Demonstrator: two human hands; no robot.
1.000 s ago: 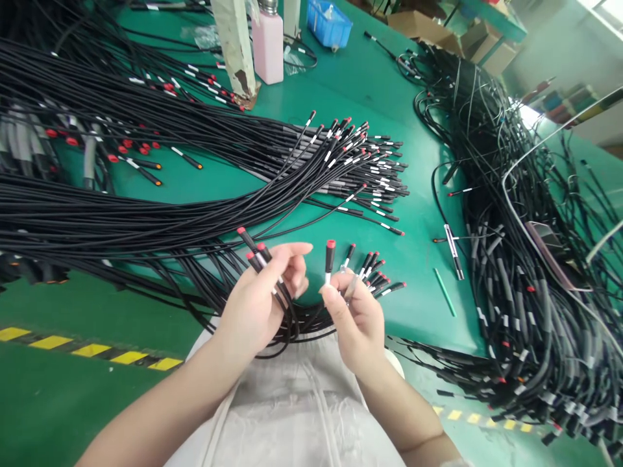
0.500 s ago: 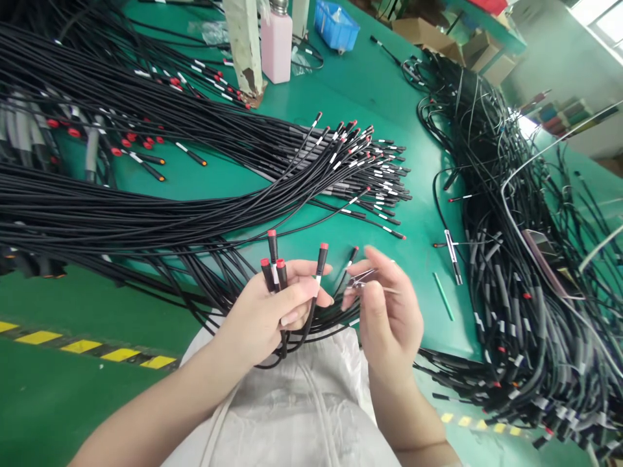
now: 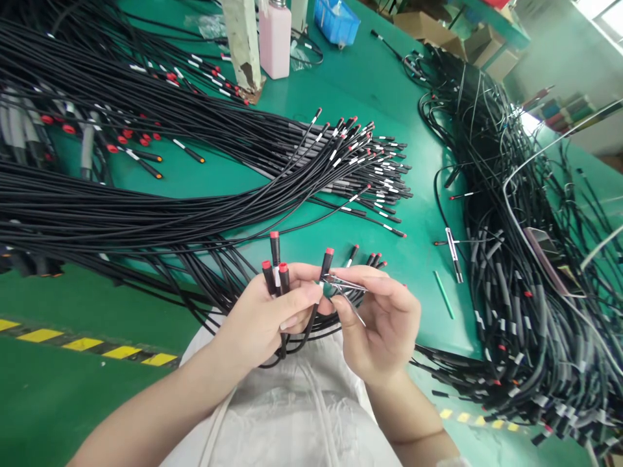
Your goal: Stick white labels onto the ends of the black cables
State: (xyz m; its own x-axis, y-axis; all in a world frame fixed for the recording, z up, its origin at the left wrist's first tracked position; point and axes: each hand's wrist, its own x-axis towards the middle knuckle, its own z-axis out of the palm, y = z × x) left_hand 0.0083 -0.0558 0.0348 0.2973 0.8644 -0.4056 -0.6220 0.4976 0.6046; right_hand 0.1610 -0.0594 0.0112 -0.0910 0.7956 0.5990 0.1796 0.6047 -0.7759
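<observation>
My left hand is closed around several black cables with red-capped ends that stick up above my fingers. One more red-capped cable end stands between my thumb and forefinger. My right hand pinches metal tweezers, whose tips touch that cable just below its cap. Both hands hover over the near edge of the green table, above my white apron.
A fan of black cables with white labels lies ahead. A big tangled cable heap fills the right. A pink bottle, blue bin and a post stand at the back. A green stick lies right.
My right hand passed a red-capped cable to the left hand, then brought the tweezers in against it. The left hand's cable ends turned upright.
</observation>
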